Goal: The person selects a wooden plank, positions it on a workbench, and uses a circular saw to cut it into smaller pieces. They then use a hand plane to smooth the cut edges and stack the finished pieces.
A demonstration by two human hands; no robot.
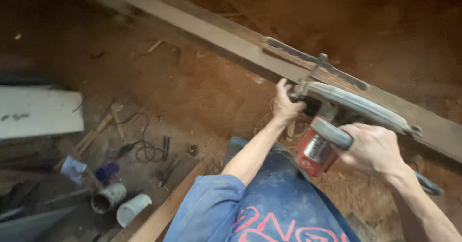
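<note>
A red and grey handheld circular saw [332, 121] rests on a long wooden plank [226, 37] that runs diagonally from the top left to the right edge. My left hand [286, 102] grips the saw's front knob beside the plank. My right hand [373, 148] is closed around the grey rear handle over the red motor housing. The blade is hidden under its curved guard. My blue sleeve [207, 208] and shirt fill the bottom middle.
Sawdust covers the reddish floor [192, 88]. A white board [38, 112] lies at the left. Two cut pipe pieces [120, 203], a black cable [142, 145] and small tools sit at lower left. A second plank [168, 208] lies near my body.
</note>
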